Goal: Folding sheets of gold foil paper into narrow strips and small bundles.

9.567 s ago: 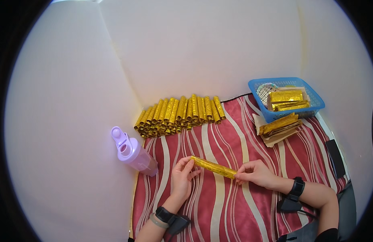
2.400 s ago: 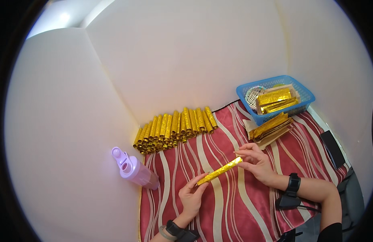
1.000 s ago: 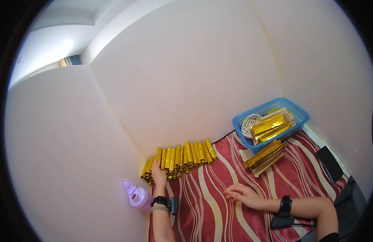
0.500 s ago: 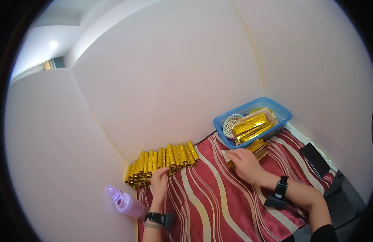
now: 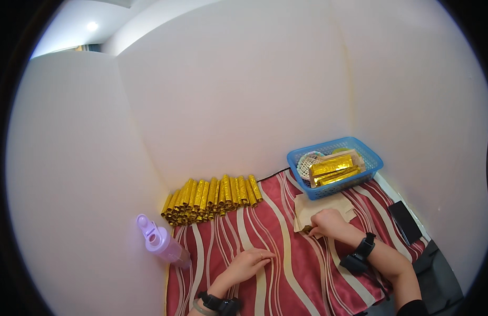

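Observation:
My right hand [image 5: 331, 224] is bent over a loose stack of tan paper sheets [image 5: 339, 204] in front of the basket. Its fingertips are pinched at the sheets' near left corner, where a small dark-gold bit shows. My left hand [image 5: 248, 263] is stretched over the cloth with its fingers extended and holds nothing. Beyond it, against the wall, lies a pile of rolled gold paper tubes [image 5: 212, 198], stacked in several layers with their ends toward me. Each wrist carries a black strapped device.
Behind the sheets stands a blue plastic basket [image 5: 345, 190] holding folded gold paper [image 5: 331, 166] and a white woven piece [image 5: 307, 164]. A lilac bottle [image 5: 162, 243] is at the left edge, a black phone [image 5: 405, 222] at the right. A striped red cloth [image 5: 286, 289] covers the table; pale walls enclose it.
My left hand has left the gold tubes and come nearer and to the right. Under my right hand the sheets now show tan faces, spread flatter, instead of gold. The view has shifted slightly.

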### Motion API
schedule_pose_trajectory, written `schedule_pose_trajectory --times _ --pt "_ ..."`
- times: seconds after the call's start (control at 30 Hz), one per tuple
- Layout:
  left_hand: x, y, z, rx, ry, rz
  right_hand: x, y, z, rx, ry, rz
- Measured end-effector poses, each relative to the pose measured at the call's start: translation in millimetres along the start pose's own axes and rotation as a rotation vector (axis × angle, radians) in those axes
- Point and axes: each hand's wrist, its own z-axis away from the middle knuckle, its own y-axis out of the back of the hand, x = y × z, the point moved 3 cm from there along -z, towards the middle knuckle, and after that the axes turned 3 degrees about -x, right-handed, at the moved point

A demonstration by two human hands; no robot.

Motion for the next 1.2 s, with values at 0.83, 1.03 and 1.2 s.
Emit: schedule_pose_trajectory --times 0.83,1.03,1.2 --pt "1.8 -39.8 47.6 0.059 0.161 -0.187 -117.7 -48.3 35.9 -0.094 0.660 -0.636" --pt "-0.8 -40.4 49.1 0.192 0.055 -0.187 -90.5 -41.7 38.5 0.083 0.692 -0.265" --pt "0.7 -41.2 48.9 0.172 0.062 -0.208 -42.1 -31.3 26.1 0.192 0.176 0.058"
